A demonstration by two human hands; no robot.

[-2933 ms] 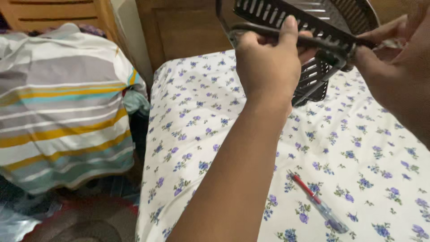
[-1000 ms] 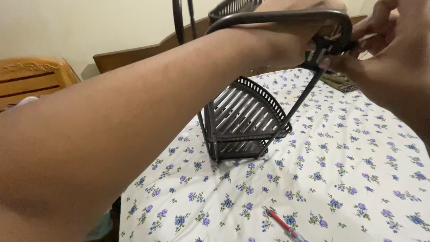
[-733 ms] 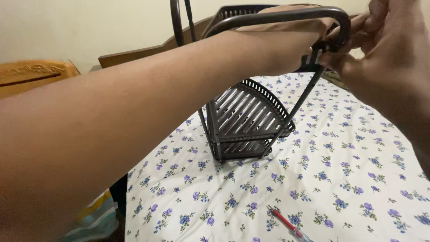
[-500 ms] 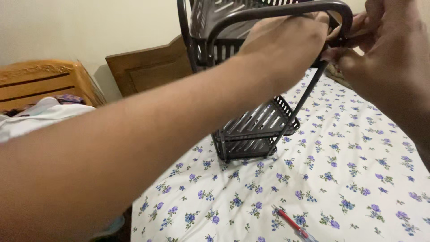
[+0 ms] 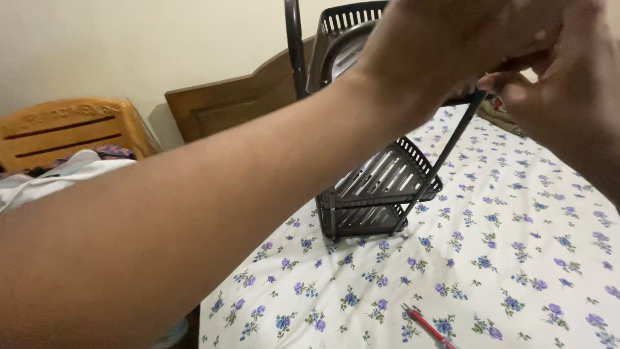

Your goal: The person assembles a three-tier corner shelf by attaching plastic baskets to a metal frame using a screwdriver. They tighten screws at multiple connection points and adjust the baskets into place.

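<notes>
A dark plastic corner rack (image 5: 378, 194) with slotted shelves stands upright on a bed with a white sheet printed with blue flowers (image 5: 516, 258). Its upper shelf (image 5: 342, 32) is at the top of the view. My left hand (image 5: 445, 45) reaches across from the left and grips the rack's top at its right front post (image 5: 452, 145). My right hand (image 5: 568, 84) comes from the right, its fingers pinched at the same joint. The joint itself is hidden behind my hands.
A red and clear pen (image 5: 429, 326) lies on the sheet near the bottom edge. A wooden headboard (image 5: 232, 103) stands behind the bed, and a second wooden piece (image 5: 71, 129) with cloth (image 5: 58, 174) on it is at the left.
The view has shifted, and the rack now sits a little farther right. My left hand has risen to cover the top rail and joint. Both hands stay at the top of the rack.
</notes>
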